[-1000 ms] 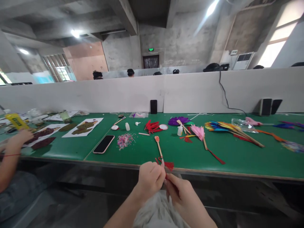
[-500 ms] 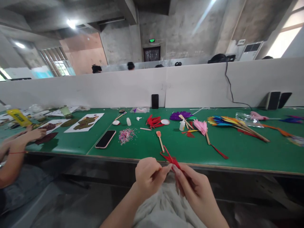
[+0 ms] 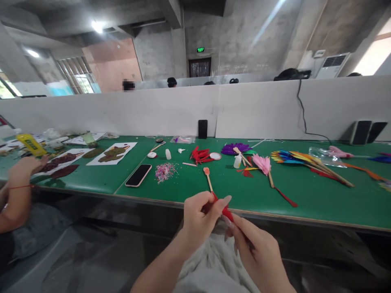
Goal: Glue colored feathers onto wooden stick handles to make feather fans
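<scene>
Just in front of the table edge, both my hands are on a red tassel (image 3: 227,213). My left hand (image 3: 197,219) pinches its upper part between thumb and fingers. From below, my right hand (image 3: 258,246) closes its fingertips on the other end. Beyond my left hand, a wooden stick (image 3: 209,181) with an orange-pink tip lies on the table, its near end by the tassel's red cord. Further back are red feathers (image 3: 200,155), a round white lid (image 3: 215,156) and a small white bottle (image 3: 237,162).
The green table (image 3: 189,191) also carries a phone (image 3: 138,176), pink beads (image 3: 165,172), a pink feather fan (image 3: 262,163), purple feathers (image 3: 234,149) and multicoloured feathers (image 3: 293,156). A white partition (image 3: 152,116) stands behind. At left, another person's arm (image 3: 21,183) reaches over paper pictures.
My left hand has shifted up and right along the tassel, covering its cord, and its thumb now points right. My right hand keeps its hold. The view has turned slightly.
</scene>
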A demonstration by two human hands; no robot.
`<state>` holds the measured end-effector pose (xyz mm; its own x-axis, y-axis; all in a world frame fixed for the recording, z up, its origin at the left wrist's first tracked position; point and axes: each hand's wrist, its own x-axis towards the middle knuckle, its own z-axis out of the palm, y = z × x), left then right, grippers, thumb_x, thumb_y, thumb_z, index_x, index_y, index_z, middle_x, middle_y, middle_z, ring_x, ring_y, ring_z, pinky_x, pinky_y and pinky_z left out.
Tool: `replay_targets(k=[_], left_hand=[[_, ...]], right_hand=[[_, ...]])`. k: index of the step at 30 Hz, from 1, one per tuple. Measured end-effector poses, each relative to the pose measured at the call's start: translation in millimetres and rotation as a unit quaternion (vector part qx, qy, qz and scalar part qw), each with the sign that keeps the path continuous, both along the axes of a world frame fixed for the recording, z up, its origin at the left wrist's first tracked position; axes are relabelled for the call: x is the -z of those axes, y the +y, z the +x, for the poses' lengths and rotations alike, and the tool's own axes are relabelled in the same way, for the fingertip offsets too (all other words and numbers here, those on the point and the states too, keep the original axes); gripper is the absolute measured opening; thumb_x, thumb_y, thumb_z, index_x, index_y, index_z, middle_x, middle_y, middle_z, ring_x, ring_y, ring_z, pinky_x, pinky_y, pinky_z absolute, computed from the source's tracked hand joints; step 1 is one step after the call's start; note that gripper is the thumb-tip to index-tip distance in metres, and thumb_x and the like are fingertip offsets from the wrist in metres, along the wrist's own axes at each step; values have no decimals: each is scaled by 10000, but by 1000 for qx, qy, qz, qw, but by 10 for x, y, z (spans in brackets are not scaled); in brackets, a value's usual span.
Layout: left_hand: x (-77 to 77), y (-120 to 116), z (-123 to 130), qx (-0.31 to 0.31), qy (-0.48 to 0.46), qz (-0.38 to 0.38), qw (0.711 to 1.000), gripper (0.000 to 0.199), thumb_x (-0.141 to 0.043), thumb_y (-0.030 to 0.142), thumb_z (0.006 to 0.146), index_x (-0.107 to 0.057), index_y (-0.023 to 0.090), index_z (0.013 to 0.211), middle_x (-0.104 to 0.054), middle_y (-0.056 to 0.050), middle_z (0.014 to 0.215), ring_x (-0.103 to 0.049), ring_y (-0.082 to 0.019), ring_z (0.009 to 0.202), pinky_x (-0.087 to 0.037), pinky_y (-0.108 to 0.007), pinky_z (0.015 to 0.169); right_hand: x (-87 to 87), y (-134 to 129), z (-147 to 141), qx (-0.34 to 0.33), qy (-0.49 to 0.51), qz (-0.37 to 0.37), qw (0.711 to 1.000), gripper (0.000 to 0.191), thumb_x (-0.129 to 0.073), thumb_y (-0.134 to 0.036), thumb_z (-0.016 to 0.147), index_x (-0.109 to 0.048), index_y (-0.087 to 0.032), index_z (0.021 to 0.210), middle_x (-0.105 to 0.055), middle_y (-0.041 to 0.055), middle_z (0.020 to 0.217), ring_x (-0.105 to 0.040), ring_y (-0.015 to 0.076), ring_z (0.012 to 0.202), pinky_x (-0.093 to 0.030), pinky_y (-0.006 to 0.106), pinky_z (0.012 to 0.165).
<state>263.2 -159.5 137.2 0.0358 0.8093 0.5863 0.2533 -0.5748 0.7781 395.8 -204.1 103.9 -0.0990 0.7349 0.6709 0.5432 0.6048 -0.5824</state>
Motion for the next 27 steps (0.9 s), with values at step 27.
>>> replay_targets(k=[27], left_hand=[[133,76,-38,-87,-113,-15,990,413,-397,349,914,-330,199,535,-345,61,403,-336,-58,347,-276,-198,378]], right_hand=[[1,-90,3,-69,117,-234,963,271,-429,-341,911,-638,-174,867,-484,-36,462,-440,94,375,-360,177,387]])
